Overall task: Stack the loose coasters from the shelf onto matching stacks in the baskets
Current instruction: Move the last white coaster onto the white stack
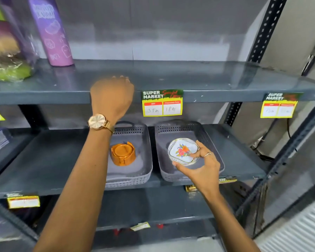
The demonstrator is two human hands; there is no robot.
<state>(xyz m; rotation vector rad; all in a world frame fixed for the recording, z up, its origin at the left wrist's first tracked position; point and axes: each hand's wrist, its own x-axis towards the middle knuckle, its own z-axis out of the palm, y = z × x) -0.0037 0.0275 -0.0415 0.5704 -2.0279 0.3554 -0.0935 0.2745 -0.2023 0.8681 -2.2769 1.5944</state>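
Note:
Two grey plastic baskets stand side by side on the middle shelf. The left basket (145,171) holds a stack of orange round coasters (123,154) in an orange holder. Over the right basket (205,135), my right hand (201,166) grips a white floral coaster (183,150) with a gold rim by its lower right edge. My left hand (111,96), with a watch on the wrist, rests curled on the front edge of the upper shelf (207,79); nothing shows in it.
A purple bottle (51,31) and wrapped green and brown items (7,57) stand at the upper shelf's left. Yellow price tags (162,104) hang from the shelf edges. A perforated upright (262,31) frames the right side. Lower shelves hold small dim items.

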